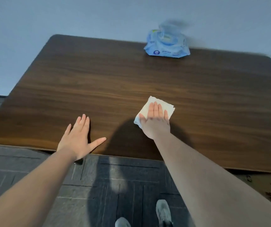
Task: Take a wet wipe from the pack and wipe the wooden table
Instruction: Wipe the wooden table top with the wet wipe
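You are in the wiping step: your right hand (155, 122) presses flat, fingers extended, on the wet wipe (156, 106) near the table's (82, 76) front edge. Your left hand (79, 138) rests open, holding nothing. The pack (166, 46) sits at one o'clock. Next, I judge, sweep toward twelve o'clock with steady pressure.

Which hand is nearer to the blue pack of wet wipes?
Right. The right hand presses the wipe flat on the table, almost straight below the pack of wet wipes. The left hand lies flat near the table's front edge, further left.
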`<action>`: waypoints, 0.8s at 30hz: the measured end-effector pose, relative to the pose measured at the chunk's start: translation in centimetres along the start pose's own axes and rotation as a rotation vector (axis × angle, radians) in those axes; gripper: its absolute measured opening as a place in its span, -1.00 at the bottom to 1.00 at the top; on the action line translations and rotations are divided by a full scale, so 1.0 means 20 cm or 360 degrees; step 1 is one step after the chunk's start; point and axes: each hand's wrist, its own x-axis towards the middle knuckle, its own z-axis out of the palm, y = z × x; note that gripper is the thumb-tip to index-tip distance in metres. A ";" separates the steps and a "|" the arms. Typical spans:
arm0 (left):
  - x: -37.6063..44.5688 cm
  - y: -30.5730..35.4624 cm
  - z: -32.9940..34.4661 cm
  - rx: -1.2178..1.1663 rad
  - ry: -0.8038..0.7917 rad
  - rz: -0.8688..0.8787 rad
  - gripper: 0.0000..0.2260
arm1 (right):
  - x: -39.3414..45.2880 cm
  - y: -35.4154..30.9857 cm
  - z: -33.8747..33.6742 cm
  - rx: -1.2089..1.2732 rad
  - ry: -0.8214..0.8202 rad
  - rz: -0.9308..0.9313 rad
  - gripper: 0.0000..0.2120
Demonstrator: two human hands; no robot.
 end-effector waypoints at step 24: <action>-0.18 -0.63 0.15 -0.0164 0.0020 -0.0351 0.14 | -0.15 -1.27 0.22 -0.0148 -0.0229 -0.1110 -0.34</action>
